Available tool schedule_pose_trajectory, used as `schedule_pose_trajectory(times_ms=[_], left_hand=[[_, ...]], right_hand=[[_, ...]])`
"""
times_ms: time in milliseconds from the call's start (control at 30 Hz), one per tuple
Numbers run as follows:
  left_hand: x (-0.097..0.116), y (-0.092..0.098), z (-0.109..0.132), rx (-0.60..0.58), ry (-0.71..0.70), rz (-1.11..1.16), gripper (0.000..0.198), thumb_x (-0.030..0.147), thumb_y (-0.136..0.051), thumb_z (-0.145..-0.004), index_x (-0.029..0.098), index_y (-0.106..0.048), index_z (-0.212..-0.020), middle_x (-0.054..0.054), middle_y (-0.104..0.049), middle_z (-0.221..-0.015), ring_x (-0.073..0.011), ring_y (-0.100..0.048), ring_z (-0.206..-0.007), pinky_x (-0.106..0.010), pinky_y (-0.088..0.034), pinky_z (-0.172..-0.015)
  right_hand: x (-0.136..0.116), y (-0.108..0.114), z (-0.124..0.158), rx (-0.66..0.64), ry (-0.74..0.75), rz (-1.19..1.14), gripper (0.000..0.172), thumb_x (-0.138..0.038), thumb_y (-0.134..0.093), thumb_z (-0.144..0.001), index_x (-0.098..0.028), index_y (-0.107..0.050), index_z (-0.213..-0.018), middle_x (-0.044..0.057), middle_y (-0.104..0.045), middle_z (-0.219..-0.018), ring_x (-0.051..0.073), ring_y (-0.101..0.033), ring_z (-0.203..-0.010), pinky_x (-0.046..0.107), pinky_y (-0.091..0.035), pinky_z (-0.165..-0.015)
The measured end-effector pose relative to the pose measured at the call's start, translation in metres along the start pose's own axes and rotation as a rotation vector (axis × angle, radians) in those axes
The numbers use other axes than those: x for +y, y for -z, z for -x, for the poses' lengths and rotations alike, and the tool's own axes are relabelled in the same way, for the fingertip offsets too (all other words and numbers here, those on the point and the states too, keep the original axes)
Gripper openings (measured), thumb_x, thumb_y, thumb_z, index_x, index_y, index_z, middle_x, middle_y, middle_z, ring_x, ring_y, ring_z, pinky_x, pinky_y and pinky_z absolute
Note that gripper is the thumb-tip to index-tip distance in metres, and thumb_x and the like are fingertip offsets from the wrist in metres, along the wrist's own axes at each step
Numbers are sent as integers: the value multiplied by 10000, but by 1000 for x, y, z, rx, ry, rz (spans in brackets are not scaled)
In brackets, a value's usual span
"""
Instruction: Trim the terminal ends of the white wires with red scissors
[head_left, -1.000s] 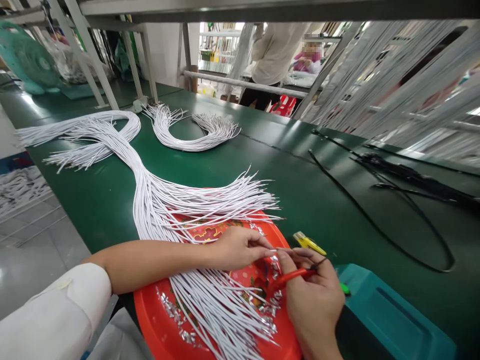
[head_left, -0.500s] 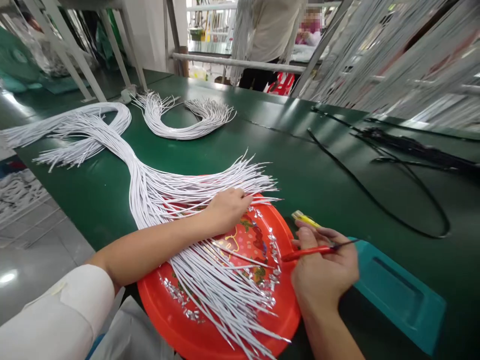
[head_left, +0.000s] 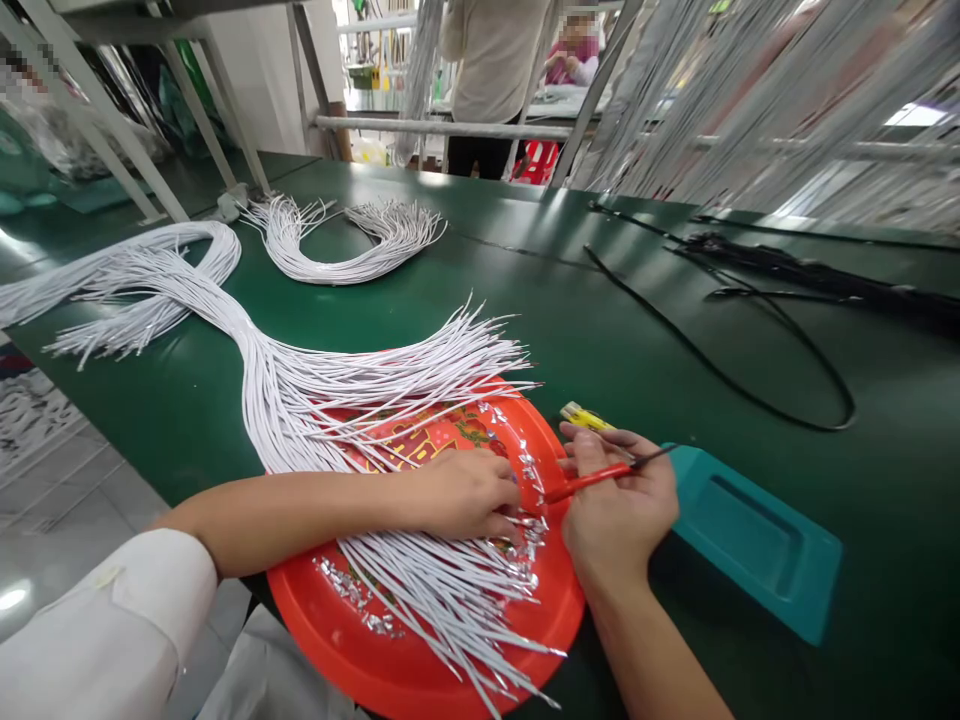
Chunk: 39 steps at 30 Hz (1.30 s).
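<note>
Past the fingers, green bench [head_left: 570, 345] runs out to black cords [head_left: 787, 264]. The right hand [head_left: 619, 495] has its fingers around a red-handled tool [head_left: 567, 490] over the edge of the tray [head_left: 559, 600]; a yellow tool [head_left: 585, 415], partly covered, shows just beyond them. The left hand [head_left: 465, 495] bends over white wires [head_left: 427, 580] in the tray; its fingertips are obscured, so I cannot tell whether they grip.

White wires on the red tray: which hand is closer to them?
Left. The left hand is just over the white wires; the right hand is off to their right, beside the red tray.
</note>
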<state>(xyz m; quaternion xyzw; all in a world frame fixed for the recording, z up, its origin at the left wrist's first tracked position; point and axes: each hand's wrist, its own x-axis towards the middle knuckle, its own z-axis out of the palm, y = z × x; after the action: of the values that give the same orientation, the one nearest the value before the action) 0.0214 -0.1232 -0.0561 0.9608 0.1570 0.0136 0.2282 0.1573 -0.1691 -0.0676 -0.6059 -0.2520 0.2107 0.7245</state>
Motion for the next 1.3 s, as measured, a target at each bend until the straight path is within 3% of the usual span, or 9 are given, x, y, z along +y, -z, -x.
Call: schedule_pose_trajectory(times_ms=[67, 133, 233, 333, 567, 800, 967, 1067, 1300], left_hand=[[1, 2, 0, 4, 19, 27, 216, 336, -553, -846, 148, -657, -869, -85, -624, -917, -190, -582, -851, -267, -432, -719], [1, 4, -1, 81, 59, 107, 185, 293, -550, -850, 137, -649, -854, -80, -633, -892, -176, -587, -840, -255, -429, -720], [1, 5, -2, 248, 185, 366, 171, 295, -575, -840, 134, -633, -850, -44, -657, -817, -133, -598, -766, -215, -427, -672], [0, 4, -2, 325, 285, 585, 181, 287, -627, -800, 144, -638, -910, -13, -674, -765, -105, -603, -695, -192, -433, -639], [-2, 6, -4, 447, 265, 643, 169, 200, -550, -830, 129, -699, -870, -57, -703, -841, -118, -616, -770, -199, -453, -705], [-7, 10, -4, 584, 323, 741, 177, 236, -575, -807, 116, -702, -837, -44, -679, -759, -107, -562, -682, -201, -430, -644], [-5, 9, -3, 555, 380, 761, 152, 226, -605, -768, 108, -700, -780, -40, -664, -721, -98, -540, -644, -200, -408, -601], [-6, 5, -4, 501, 412, 856, 202, 230, -598, -771, 106, -691, -901, -35, -659, -729, -92, -529, -618, -196, -404, -573], [-11, 12, -5, 298, 457, 987, 225, 260, -573, -796, 82, -699, -851, -54, -685, -765, -96, -564, -666, -190, -428, -620]], right_hand=[[0, 0, 0, -2, 0, 0, 315, -356, -720, -680, -188, -504, -835, 45, -688, -819, 146, -644, -656, 285, -505, -602], [0, 0, 1, -2, 0, -12, 309, -349, -720, -683, -187, -508, -838, 41, -689, -807, 141, -640, -638, 275, -499, -585], [-1, 0, 0, 15, 23, -37, 302, -315, -732, -673, -187, -514, -838, 15, -682, -733, 138, -638, -625, 263, -495, -584], [-1, -1, 0, 39, 39, -50, 289, -287, -738, -667, -188, -520, -828, -6, -671, -692, 129, -633, -612, 253, -490, -592], [0, 3, -2, 21, 10, -70, 261, -305, -717, -693, -203, -523, -836, -20, -664, -685, 109, -612, -594, 221, -458, -567], [-4, 2, 9, -167, -5, 130, 293, -343, -741, -649, -188, -560, -820, 27, -679, -705, 154, -635, -598, 279, -489, -577], [-8, -1, 17, -154, 71, 199, 282, -335, -749, -635, -181, -571, -790, 30, -665, -702, 176, -647, -626, 299, -503, -586], [-9, -2, 18, -157, 87, 218, 292, -355, -749, -628, -179, -572, -779, 32, -659, -697, 179, -642, -620, 306, -503, -578], [-6, 0, 12, -169, -34, 220, 345, -397, -760, -600, -189, -561, -791, -1, -619, -647, 159, -603, -566, 278, -467, -528]])
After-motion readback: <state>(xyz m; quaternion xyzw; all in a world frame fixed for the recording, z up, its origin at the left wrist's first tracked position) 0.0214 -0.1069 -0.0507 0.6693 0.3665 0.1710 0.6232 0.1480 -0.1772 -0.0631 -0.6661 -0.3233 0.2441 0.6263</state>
